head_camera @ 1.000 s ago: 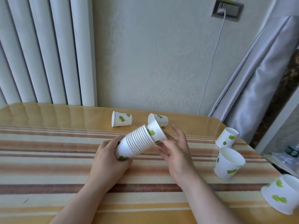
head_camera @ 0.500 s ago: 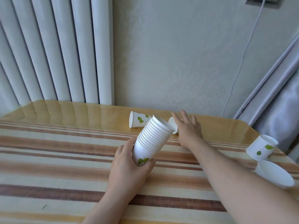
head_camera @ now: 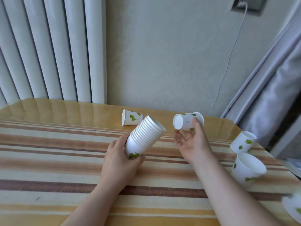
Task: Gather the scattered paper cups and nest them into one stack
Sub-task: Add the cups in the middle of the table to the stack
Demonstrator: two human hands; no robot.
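Observation:
My left hand [head_camera: 119, 162] grips the bottom of a stack of nested white paper cups [head_camera: 143, 137] with green leaf prints, tilted with its open mouth up and to the right. My right hand [head_camera: 193, 144] holds a single cup [head_camera: 187, 120] in its fingertips, lifted off the table, its base turned toward the stack's mouth with a small gap between them. Another cup [head_camera: 131, 117] lies on its side behind the stack. At the right, one cup [head_camera: 242, 141] lies tilted and one [head_camera: 246, 168] stands leaning. A blurred cup [head_camera: 293, 207] shows at the lower right corner.
The table [head_camera: 65, 160] has a striped cloth and a glossy wooden far edge. Behind it stand a white radiator [head_camera: 48, 49] and a wall with a socket and hanging white cable [head_camera: 231, 51]. A grey curtain [head_camera: 268, 88] hangs at the right beyond the table corner.
My right hand reached to the far cup lying by the table's back edge, took hold of it and lifted it toward the stack. The left hand tilted the stack more upright.

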